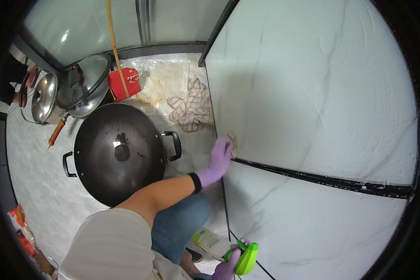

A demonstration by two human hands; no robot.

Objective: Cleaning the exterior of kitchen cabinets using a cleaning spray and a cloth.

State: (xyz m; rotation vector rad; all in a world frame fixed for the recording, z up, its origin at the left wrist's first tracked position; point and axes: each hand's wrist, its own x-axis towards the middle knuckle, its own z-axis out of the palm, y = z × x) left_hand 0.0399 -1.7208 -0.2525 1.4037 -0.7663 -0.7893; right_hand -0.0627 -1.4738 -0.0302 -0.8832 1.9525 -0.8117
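My left hand [222, 154], in a purple glove with a black band at the wrist, presses a beige cloth or pad [233, 144] against a white marble-patterned panel [315, 105]. The pad lies at the inner end of a black seam [301, 175] that bears whitish foam. Wet streaks mark the panel above the seam. Low in the picture, my right hand [229, 264], also gloved in purple, grips a spray bottle [210, 241] by the neck below its bright green trigger head. The bottle's clear body lies tilted, with a green and yellow label. My right forearm is mostly hidden.
A large black wok [120, 154] with two handles stands at left. Behind it are a glass-lidded pan [85, 80], a lidded steel pot [44, 98], a red box [124, 84] crossed by a bamboo stick, and a crumpled checked cloth [194, 108]. Packets [21, 224] lie at lower left.
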